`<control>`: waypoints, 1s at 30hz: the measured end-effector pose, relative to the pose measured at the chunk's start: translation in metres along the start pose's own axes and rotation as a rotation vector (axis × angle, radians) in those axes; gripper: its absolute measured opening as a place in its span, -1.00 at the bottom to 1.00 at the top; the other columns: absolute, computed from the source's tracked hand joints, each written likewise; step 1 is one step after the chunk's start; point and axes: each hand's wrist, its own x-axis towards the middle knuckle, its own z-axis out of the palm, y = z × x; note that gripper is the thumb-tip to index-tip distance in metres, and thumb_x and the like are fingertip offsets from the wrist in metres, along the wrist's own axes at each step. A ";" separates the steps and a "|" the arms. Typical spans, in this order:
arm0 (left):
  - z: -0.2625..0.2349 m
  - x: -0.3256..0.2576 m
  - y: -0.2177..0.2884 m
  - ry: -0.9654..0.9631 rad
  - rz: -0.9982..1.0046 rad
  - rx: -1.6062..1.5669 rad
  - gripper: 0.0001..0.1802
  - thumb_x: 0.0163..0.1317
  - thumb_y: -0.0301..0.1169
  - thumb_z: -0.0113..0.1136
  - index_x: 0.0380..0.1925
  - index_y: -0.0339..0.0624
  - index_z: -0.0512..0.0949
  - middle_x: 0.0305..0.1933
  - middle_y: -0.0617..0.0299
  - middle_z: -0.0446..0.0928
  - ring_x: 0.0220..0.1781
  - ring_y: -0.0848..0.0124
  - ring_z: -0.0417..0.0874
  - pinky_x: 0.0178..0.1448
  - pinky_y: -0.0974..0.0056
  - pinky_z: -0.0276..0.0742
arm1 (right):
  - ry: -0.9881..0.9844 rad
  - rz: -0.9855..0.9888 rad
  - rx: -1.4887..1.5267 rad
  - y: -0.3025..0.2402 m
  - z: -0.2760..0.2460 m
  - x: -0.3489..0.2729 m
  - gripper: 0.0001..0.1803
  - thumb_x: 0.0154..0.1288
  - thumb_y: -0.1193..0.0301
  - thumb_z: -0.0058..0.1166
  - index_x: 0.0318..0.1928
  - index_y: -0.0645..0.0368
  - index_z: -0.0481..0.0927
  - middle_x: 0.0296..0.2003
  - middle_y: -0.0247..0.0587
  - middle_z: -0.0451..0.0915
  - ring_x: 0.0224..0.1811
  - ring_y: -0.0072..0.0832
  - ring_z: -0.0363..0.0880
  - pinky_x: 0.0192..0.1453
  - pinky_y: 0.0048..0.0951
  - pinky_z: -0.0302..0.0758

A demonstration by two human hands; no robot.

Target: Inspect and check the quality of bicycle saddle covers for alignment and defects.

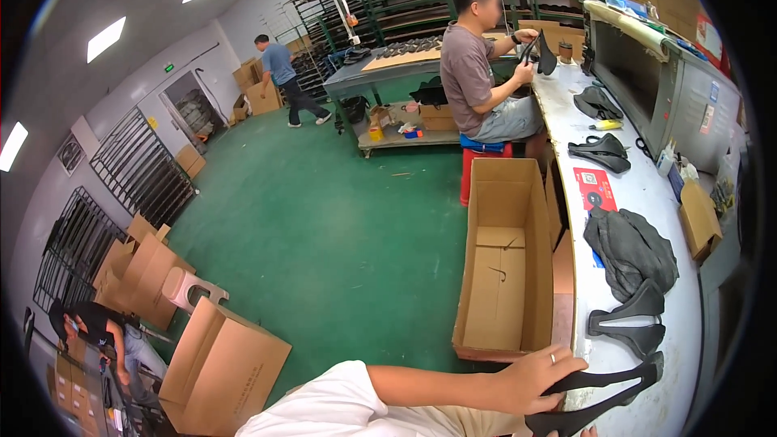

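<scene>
At the near end of the white workbench (688,332) lies a black bicycle saddle (619,392) with a long split down its middle, its narrow nose pointing right. My left hand (534,380), wearing a ring, is closed on the saddle's wide end. Only fingertips of my right hand (589,432) show at the bottom edge, close to the saddle's near side; the rest is out of the picture. Just beyond lies another black saddle (627,322), then a crumpled dark grey cloth (635,251).
An open cardboard box (502,307) stands left of the bench. Farther along are a red card (593,186), more saddles (599,152) and a yellow tube (605,125). A seated co-worker (477,65) handles a black saddle piece. Another box (222,360) stands at lower left.
</scene>
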 end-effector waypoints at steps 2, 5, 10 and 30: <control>0.006 0.000 -0.011 0.007 -0.272 -0.522 -0.51 0.20 -0.50 0.21 0.14 -0.22 0.33 -0.01 0.20 0.44 0.01 0.39 0.47 0.04 0.27 0.44 | 0.093 -0.038 0.096 0.008 0.009 -0.013 -0.72 0.34 0.31 0.22 -0.25 0.30 0.51 -0.04 0.17 0.52 -0.06 -0.05 0.55 -0.05 -0.09 0.52; 0.022 -0.004 -0.030 -0.033 -0.610 -1.250 -0.23 0.25 -0.24 0.25 0.39 -0.26 0.17 0.09 0.31 0.47 0.10 0.57 0.44 0.24 0.38 0.35 | 0.353 0.003 0.461 -0.002 0.013 -0.014 -0.55 0.48 0.07 -0.03 -0.03 0.28 0.49 -0.11 0.09 0.55 -0.23 -0.22 0.52 -0.19 -0.29 0.55; 0.052 -0.017 -0.015 -0.215 -0.298 -1.087 -0.48 0.22 -0.29 0.40 0.12 -0.30 0.50 -0.17 0.19 0.63 -0.20 0.40 0.62 -0.11 0.25 0.54 | 0.028 1.286 0.999 0.030 -0.002 -0.019 -0.50 0.48 0.07 -0.07 0.08 0.28 0.52 -0.13 -0.18 0.54 -0.19 -0.43 0.50 -0.12 -0.41 0.51; 0.091 -0.050 -0.011 -0.547 -0.303 -0.987 -0.63 0.16 -0.24 0.37 -0.19 -0.25 0.50 -0.40 0.27 0.47 -0.36 0.47 0.46 -0.27 0.30 0.42 | -0.119 0.575 0.165 0.019 -0.023 -0.006 -0.70 0.41 0.38 0.14 -0.43 0.31 0.46 -0.48 -0.24 0.44 -0.39 -0.49 0.34 -0.23 -0.42 0.41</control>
